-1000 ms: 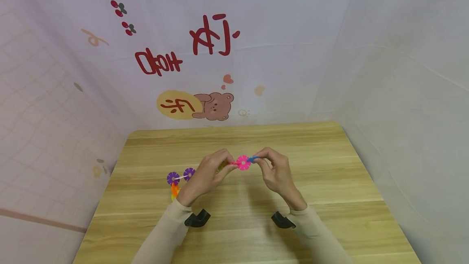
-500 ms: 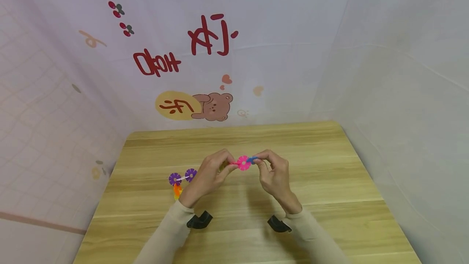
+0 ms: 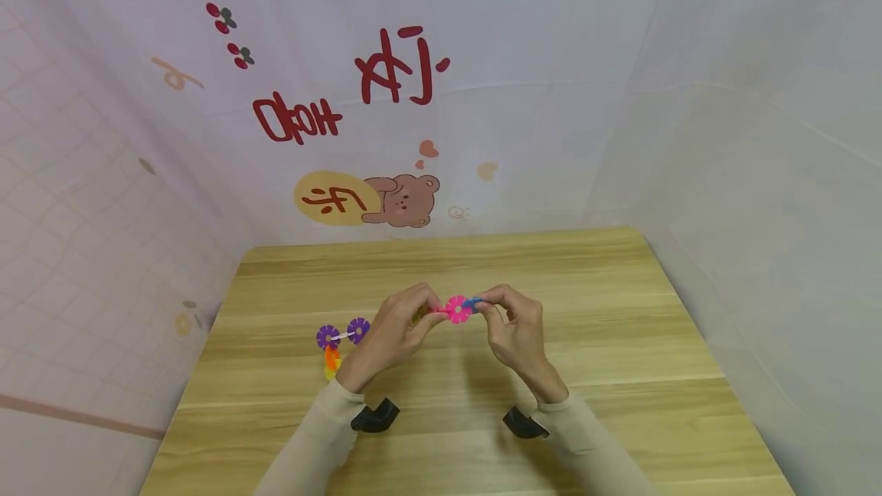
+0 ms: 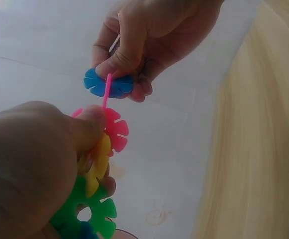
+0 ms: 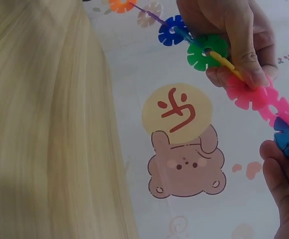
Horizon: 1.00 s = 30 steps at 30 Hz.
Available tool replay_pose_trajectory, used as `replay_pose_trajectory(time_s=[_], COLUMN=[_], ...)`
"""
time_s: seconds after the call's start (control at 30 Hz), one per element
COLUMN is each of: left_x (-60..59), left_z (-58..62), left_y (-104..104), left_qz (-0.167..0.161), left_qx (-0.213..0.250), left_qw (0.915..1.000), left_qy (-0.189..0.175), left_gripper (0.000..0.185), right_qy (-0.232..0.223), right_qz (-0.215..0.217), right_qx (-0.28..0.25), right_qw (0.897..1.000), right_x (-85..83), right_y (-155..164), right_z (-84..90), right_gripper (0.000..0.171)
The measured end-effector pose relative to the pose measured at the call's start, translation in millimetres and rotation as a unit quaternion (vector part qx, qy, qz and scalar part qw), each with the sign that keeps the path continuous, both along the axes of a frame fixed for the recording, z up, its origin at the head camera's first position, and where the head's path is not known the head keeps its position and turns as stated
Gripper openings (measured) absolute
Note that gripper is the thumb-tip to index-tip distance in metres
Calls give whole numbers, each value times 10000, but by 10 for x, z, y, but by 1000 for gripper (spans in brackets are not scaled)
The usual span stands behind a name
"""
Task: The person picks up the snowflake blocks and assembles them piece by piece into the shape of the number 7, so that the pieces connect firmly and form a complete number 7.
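A wooden table [image 3: 620, 373] is filling the lower half, with pale printed fabric walls [image 3: 551, 60] rising around it; a cartoon bear [image 3: 403, 201] is showing at 12 o'clock. Above the table's middle, the left hand [image 3: 393, 331] is pinching a chain of snowflake discs [image 5: 204, 50], while the right hand [image 3: 513, 327] is pinching a blue disc [image 4: 107, 82] against the chain's pink end. Purple discs [image 3: 342, 334] are lying at 9 o'clock of the hands.
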State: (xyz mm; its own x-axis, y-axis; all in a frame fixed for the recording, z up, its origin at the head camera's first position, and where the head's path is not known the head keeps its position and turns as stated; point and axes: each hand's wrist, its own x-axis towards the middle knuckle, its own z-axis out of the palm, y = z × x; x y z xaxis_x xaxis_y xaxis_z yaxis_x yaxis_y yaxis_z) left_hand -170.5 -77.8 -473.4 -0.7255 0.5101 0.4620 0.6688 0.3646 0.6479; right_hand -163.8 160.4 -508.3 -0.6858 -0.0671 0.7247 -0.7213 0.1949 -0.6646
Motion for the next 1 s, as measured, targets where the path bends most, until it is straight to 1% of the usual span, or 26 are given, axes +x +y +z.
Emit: replay_pose_trajectory(time_s=[0.1,0.2,0.3,0.4,0.47,0.53,0.57,0.63,0.67,0.73,0.8,0.87,0.93,1.0], left_x=[2,-4,-28,-60,-77,-90,-96,-107,-112,-123,-130,-138,-143,-144], left_z=[-8,-8,2,22,36,52,57,68,73,78,84,75,62,55], left_y=[12,2,-32,-76,-101,-115,-118,-116,-111,-96,-79,-56,-35,-18], left_qz=[-14,-41,-99,-182,-222,-254,-266,-279,-303,-381,-481,-609,-715,-770], left_qx=[10,-71,-223,-437,-649,-879,-995,-1207,-1285,-1387,-1462,-1507,-1564,-1633], left_qw=[10000,9999,9995,9985,9973,9957,9946,9923,9912,9894,9877,9860,9844,9831], left_qy=[12,-87,-223,-274,-244,-170,-130,-28,32,177,290,378,374,316], left_gripper=[10,9,8,9,10,10,9,9,9,10,9,8,8,8], right_qy=[-56,-36,30,-13,-227,-735,-1077,-1814,-2198,-2907,-3493,-3971,-4319,-4526], right_qz=[102,149,257,449,637,895,1010,1154,1207,1266,1404,1692,2012,2300], right_qx=[-196,-162,72,421,621,666,637,599,576,595,665,697,673,635], right_qw=[9997,9998,9996,9981,9958,9910,9870,9748,9663,9465,9240,8994,8766,8592], right_x=[11,21,26,37,51,71,77,76,69,44,13,-10,-26,-30], right_y=[-6,0,28,76,120,170,195,245,267,303,326,335,333,325], right_z=[-26,-37,-53,-73,-88,-80,-67,-32,-8,41,82,105,110,95], right_gripper=[18,20,24,23,20,15,12,8,10,15,20,24,28,28])
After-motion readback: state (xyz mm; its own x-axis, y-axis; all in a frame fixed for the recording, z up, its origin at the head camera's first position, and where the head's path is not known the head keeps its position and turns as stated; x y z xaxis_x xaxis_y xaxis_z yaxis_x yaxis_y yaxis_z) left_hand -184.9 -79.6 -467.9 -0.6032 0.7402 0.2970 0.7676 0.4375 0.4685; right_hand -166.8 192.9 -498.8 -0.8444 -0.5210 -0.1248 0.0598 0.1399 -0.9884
